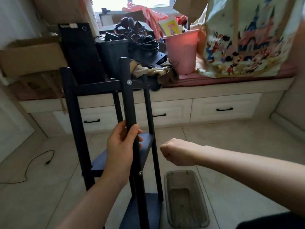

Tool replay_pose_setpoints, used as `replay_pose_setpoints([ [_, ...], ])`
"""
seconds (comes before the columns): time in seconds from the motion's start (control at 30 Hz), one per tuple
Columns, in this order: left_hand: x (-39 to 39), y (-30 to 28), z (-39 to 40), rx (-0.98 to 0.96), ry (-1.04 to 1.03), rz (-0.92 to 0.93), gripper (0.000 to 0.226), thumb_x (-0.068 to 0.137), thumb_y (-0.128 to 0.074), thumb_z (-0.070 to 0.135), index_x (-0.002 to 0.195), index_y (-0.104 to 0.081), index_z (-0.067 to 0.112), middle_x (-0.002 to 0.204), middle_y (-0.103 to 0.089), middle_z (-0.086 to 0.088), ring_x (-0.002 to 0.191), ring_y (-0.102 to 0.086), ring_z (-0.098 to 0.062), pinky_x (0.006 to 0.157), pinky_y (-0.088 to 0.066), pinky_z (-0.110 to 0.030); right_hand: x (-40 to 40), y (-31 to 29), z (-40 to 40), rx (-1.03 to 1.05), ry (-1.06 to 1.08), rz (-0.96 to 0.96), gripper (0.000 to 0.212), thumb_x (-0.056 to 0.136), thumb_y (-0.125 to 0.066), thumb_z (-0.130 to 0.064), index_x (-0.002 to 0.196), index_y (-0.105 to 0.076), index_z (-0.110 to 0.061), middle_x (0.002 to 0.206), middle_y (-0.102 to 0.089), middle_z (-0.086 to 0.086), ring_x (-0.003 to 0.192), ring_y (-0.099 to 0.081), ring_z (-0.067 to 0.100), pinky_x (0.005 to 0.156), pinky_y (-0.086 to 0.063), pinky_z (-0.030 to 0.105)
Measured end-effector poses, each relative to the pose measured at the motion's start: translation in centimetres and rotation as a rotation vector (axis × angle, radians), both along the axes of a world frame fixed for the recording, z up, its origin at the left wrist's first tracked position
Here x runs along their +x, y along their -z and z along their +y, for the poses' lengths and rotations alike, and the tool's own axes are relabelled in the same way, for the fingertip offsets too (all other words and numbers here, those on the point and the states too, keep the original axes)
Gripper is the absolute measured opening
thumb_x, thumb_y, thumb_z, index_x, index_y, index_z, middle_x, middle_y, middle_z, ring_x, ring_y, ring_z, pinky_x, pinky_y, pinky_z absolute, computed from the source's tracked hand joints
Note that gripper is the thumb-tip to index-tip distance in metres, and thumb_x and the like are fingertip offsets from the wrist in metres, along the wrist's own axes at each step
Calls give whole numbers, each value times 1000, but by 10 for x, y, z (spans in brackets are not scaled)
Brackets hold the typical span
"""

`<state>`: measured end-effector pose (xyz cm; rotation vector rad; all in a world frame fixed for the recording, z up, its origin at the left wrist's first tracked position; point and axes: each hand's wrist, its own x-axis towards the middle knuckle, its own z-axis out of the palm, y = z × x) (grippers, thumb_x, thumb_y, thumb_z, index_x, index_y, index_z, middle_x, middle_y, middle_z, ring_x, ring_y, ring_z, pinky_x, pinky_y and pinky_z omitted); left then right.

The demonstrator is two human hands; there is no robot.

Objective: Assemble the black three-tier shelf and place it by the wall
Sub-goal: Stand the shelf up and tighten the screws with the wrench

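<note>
Left hand (121, 147) grips round matte post of black shelf (72, 103); right hand (176, 152) fisted, empty.

We are seeing our left hand (120, 146) and right hand (178, 152) wearing nothing, both forearms showing bare, without sleeves or jewellery.

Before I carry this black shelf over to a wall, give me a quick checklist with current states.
1. Left hand grips the near post of the shelf: ok.
2. Right hand on the frame: not ok, fist, holding nothing.
3. Three tiers in place: ok.
4. Screws tight: cannot tell.
5. Floor path: not ok, grey bin beside base, cable to the left.
6. Destination wall free: cannot tell.
</note>
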<state>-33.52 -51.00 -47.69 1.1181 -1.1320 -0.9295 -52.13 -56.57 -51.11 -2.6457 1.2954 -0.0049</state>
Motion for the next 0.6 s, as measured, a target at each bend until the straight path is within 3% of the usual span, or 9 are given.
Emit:
replay_pose_setpoints([
  [0.07, 3, -2, -1, 2, -34, 11, 11, 100, -55, 28, 104, -65, 26, 79, -69, 9, 75, -66, -7, 78, -56, -33, -1, -19, 21, -43, 6, -177, 19, 94, -52, -8, 82, -48, -22, 80, -59, -4, 70, -59, 15, 60, -47, 25],
  [0.17, 8, -3, -3, -17, -105, -1, 16, 100, -55, 28, 106, -65, 18, 72, -66, 9, 66, -64, -5, 66, -55, -22, 1, -34, 46, -16, 125, -530, 9, 90, -62, -7, 86, -58, -14, 77, -66, -1, 69, -67, 11, 63, -57, 29],
  [0.3, 17, -8, -4, -34, -151, -13, 18, 102, -54, 26, 98, -65, 12, 64, -62, 5, 57, -59, -4, 55, -50, -13, 10, -58, 57, 193, 287, -959, 7, 90, -62, -1, 92, -63, -8, 76, -74, 10, 73, -74, 17, 66, -59, 27],
  [0.43, 27, -9, 3, -27, -100, 2, 19, 102, -53, 28, 100, -66, 15, 68, -61, 4, 61, -58, -7, 57, -51, -15, 18, -74, 55, 367, 361, -1133, 19, 91, -65, -3, 109, -68, -7, 89, -76, 10, 84, -74, 18, 73, -59, 23],
  [0.6, 24, -6, 14, -90, -5, -66, 25, 103, -51, 27, 90, -64, 9, 66, -58, -6, 61, -56, -11, 59, -49, -15, 28, -69, 51, 461, 410, -1122, 18, 96, -58, -3, 111, -68, -4, 94, -77, 7, 86, -74, 17, 72, -57, 22],
])
